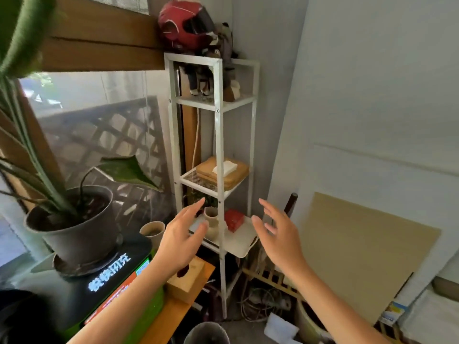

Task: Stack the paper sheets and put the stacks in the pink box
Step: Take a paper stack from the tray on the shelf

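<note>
Left hand (182,240) and right hand (279,234) spread wide, empty, near the white shelf (218,125). No paper or pink box visible. Sheets likely light, floppy; grip stack edges.

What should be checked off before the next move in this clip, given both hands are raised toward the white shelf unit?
1. Left hand free: ok, open and holding nothing.
2. Right hand free: ok, open, fingers spread, holding nothing.
3. Paper sheets located: cannot tell; only a white piece on the wooden box, middle shelf, might be paper.
4. Pink box in sight: not ok, none visible.
5. Reach path: not ok, a small vase and red box sit on the lower shelf just beyond the hands.
6. White shelf unit upright: ok.
</note>
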